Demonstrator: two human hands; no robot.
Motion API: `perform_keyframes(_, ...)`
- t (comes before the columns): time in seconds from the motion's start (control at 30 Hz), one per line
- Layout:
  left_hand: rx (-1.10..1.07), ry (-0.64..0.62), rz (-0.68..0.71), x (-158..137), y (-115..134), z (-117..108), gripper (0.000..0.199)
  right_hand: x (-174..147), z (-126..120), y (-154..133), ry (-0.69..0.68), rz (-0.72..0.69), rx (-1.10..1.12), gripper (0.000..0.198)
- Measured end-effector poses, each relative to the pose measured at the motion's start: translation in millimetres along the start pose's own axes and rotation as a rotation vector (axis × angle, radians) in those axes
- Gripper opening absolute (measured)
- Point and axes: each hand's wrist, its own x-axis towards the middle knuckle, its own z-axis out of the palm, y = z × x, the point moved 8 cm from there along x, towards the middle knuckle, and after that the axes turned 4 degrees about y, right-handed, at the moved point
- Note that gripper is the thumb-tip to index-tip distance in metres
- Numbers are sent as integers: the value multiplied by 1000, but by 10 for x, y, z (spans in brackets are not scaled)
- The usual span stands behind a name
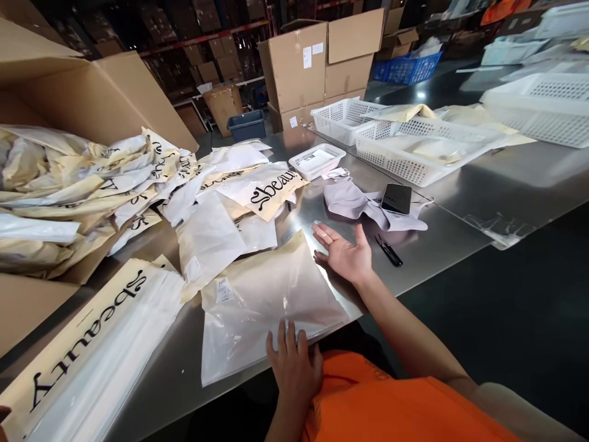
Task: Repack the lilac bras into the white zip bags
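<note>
1. The left hand point(294, 359) lies open, fingers spread, on the bag point(271, 294); the right hand point(343, 253) is open, palm up, holding nothing.
2. The bag lies flat along the table point(451, 245) edge; its glossy plastic could slide off if pushed.
3. The pile point(209, 236) just beyond could slump onto it if nudged.
4. The table is shiny steel, bearing baskets point(396, 166).
5. Beyond: cartons point(294, 73), dim shelves point(211, 44).

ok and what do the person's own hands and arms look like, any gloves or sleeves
Both the left hand and the right hand are ungloved, and the forearms are bare, with no cuff at either wrist. A finger of the right hand seems to carry a thin, pale ring. The person wears a bright orange garment.
</note>
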Motion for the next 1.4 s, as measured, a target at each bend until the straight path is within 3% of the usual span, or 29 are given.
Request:
perform_keyframes(0.2,14,-8,-4,22,14,-52,27,-131,-124,-175,28,-66,-7,104)
perform_keyframes(0.4,68,-51,19,39,38,-46,40,-300,-53,-201,-18,-38,82,106)
perform_keyframes(0.5,105,-88,47,66,81,-1,50,-377,17,-230,-41,-47,-56,105)
perform_keyframes(0.6,116,-88,90,68,121,5,50,-531,-93,-352,19,-185,-377,98)
perform_keyframes(0.67,114,-71,119,31,118,-5,48,-717,-326,-458,157,-283,-753,88)
perform_keyframes(0.77,130,-29,173,-47,60,4,57,-1123,-878,-581,469,-279,-1329,83)
perform_keyframes(0.87,134,25,237,-103,13,34,75,-1642,-1520,-661,845,-203,-1574,79)
perform_keyframes(0.9,133,34,252,-114,7,45,78,-1780,-1702,-638,915,-171,-1602,77)
perform_keyframes(0.97,135,37,261,-128,0,60,80,-1922,-1994,-487,906,-76,-1609,74)
perform_keyframes(1.07,149,35,254,-138,1,62,80,-1927,-2212,-181,744,62,-1564,71)
perform_keyframes(1.13,147,30,254,-142,2,65,80,-1944,-2235,-84,746,87,-1555,67)
perform_keyframes(1.23,140,36,252,-141,-12,74,81,-2068,-2125,-57,876,19,-1567,57)
perform_keyframes(1.4,202,-1,278,-132,50,44,72,-2293,-1630,58,1017,-182,-1521,38)
